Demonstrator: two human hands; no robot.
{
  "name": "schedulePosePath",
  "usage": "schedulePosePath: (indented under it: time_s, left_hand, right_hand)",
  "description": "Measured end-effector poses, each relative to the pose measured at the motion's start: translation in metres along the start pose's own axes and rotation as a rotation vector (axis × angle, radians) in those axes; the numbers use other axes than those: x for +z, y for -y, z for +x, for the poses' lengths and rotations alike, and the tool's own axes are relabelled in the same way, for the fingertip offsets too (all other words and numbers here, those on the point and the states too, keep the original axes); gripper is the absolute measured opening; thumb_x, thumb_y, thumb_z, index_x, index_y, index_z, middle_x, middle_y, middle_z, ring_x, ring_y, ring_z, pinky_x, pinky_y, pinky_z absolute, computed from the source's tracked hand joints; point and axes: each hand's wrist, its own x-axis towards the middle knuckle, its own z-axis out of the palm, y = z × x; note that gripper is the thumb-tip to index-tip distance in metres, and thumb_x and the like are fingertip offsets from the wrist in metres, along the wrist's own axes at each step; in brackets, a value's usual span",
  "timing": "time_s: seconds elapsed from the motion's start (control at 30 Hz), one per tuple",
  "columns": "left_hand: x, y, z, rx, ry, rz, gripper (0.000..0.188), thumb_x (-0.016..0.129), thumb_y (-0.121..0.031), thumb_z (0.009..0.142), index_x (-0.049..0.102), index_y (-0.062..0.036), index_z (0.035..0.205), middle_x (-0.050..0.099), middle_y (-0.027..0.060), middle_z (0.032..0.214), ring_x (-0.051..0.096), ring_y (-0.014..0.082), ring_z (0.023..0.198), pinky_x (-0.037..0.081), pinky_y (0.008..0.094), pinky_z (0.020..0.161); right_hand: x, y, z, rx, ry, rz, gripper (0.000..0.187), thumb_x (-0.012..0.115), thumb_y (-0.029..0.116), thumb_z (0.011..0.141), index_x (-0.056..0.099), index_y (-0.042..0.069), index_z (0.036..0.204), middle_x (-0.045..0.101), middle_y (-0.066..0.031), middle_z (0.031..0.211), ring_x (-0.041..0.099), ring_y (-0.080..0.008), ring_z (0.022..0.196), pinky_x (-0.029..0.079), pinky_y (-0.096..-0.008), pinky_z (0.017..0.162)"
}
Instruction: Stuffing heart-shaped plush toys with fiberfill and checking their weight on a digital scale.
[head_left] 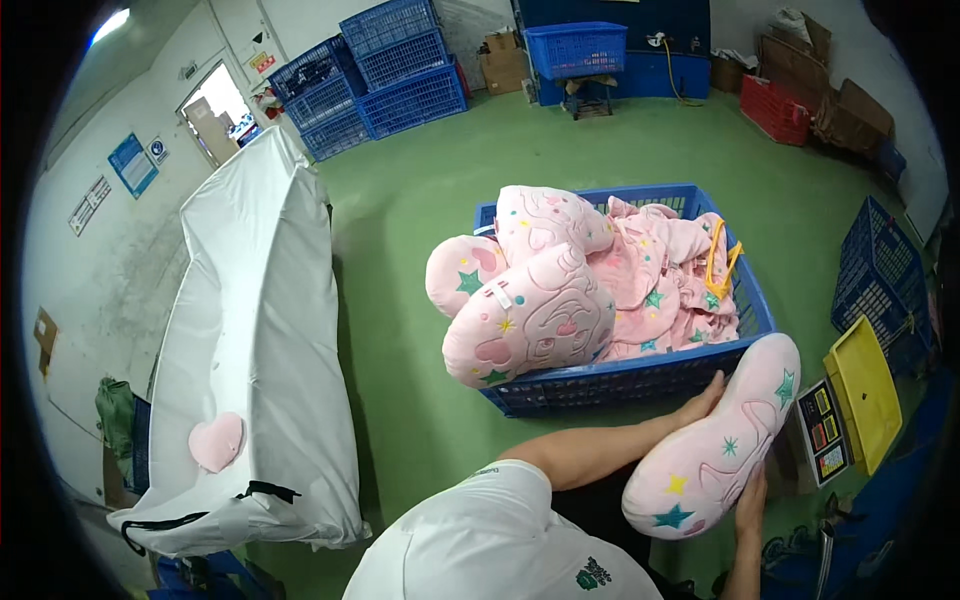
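A long, plump pink plush pillow (728,425) with embroidered stars and stitched lines is held slantwise between my hands, at the near right corner of a blue plastic basket (640,376). My left hand (702,400) grips its far left side, with the fingertips partly hidden behind it. On its lower right edge, my right hand (751,503) is closed against the fabric. Several similar stuffed pillows (540,320) are heaped at the basket's left side. Flat, unfilled pink plush covers (655,270) fill the rest, with a yellow strap (716,260) on top.
Beside the basket on the right stands a scale (824,430) with a yellow pan (866,395). A white cloth-covered bench (255,300) on the left carries a pink heart-shaped cushion (216,442). Blue crates (410,80) are stacked at the back wall; another blue crate (880,265) stands far right.
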Motion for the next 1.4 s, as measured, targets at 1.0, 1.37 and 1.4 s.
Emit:
schedulePosePath:
  time_s: [1.0,1.37,1.4]
  left_hand:
    - [0.015,-0.014,0.036,0.256,0.106,-0.03,0.064,0.041,-0.048,0.106,0.031,-0.0124,0.158,0.04,0.0117,0.158,0.042,0.0301,0.142,0.031,0.0461,0.121]
    - [0.057,-0.039,-0.064,-0.206,-0.077,-0.043,0.073,0.038,-0.059,0.104,0.035,-0.007,0.155,0.05,0.0136,0.151,0.05,0.0299,0.135,0.042,0.0437,0.11]
    - [0.045,-0.046,-0.079,-0.212,-0.089,-0.04,0.073,0.038,-0.059,0.104,0.035,-0.007,0.155,0.05,0.0136,0.151,0.05,0.0299,0.135,0.042,0.0437,0.11]
  right_hand:
    - [0.003,0.161,0.068,-0.136,-0.27,-0.183,0.086,0.03,0.058,0.103,0.017,-0.009,0.156,0.019,-0.0283,0.163,0.019,-0.0411,0.152,0.013,-0.0503,0.124]
    - [-0.017,0.122,0.057,-0.019,-0.211,-0.391,0.081,0.046,0.046,0.099,0.026,-0.01,0.153,0.026,-0.0314,0.159,0.021,-0.0473,0.15,0.015,-0.0544,0.123]
    - [-0.018,0.129,0.038,-0.012,-0.205,-0.381,0.081,0.046,0.046,0.099,0.026,-0.01,0.153,0.026,-0.0314,0.159,0.021,-0.0473,0.15,0.015,-0.0544,0.123]
